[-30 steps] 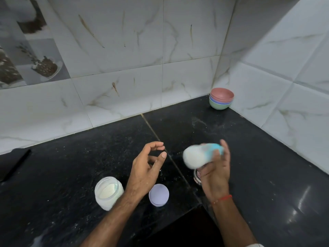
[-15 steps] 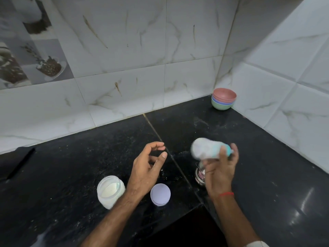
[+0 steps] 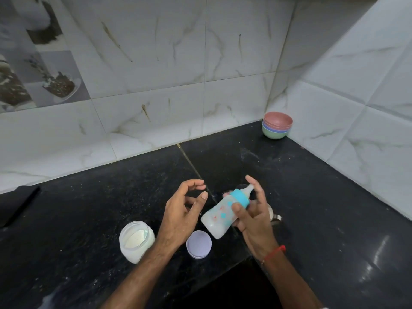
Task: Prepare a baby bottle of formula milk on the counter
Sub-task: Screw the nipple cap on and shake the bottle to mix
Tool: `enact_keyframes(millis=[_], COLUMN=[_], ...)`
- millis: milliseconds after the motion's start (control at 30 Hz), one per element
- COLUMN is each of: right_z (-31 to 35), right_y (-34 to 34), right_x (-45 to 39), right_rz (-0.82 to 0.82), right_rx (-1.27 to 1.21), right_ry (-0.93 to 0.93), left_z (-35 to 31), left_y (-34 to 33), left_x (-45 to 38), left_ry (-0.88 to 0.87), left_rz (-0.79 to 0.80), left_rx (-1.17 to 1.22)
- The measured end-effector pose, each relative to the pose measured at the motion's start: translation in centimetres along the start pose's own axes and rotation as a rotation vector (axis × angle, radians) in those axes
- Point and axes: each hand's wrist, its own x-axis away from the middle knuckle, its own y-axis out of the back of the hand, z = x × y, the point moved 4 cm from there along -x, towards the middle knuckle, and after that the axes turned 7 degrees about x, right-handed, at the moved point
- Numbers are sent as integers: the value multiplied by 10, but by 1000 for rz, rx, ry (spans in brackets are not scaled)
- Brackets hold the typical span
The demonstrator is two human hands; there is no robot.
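We see a polished black stone counter (image 3: 323,197), glossy with pale speckles, backed by smooth marble-look wall tiles (image 3: 156,63). The baby bottle (image 3: 219,216) looks like frosted translucent plastic with a smooth blue collar (image 3: 240,198). Near the counter's front edge stands a cloudy plastic jar (image 3: 136,241); matt bowls (image 3: 277,128) sit in the back corner.

R hand (image 3: 253,221) grips baby bottle (image 3: 219,216) above black counter (image 3: 89,219); bottle tilted, teat (image 3: 248,190) pointing far-right, blue collar (image 3: 240,198) on, milky white inside. L hand (image 3: 181,214) hovers just left of it, fingers loosely curled, holding nothing. Near-left: open jar (image 3: 136,240) w/ white powder, lilac lid (image 3: 198,244) flat beside it. Stacked bowls (image 3: 277,128) in far corner. Shiny metal item (image 3: 274,216) partly hidden behind R hand.
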Motion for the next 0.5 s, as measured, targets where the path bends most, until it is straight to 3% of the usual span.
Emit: enact_keyframes(millis=[33,133,167,233,333,367,500], right_z=[0,0,1,3,-1,-1,6], right_y=[1,30,35,32,11,9,38], right_x=[0,-13,-17,-14,-4,-3,-18], right_rz=[-30,-375,-388,-270,107,137,-336], right_rx=[-57,-374,-405,-276,203,211,-382], right_ry=[18,72,87,67,18,34,86], left_z=[-1,0,0,1,3,2,-1], left_y=[0,3,4,6,5,4,4], left_x=[0,1,1,2,2,3,4], left_ry=[-1,-5,-2,6,10,9,-4], left_rz=[1,1,-4,-6,-3,-1,-6], left_rx=[3,3,-4,-10,-17,-17,-14])
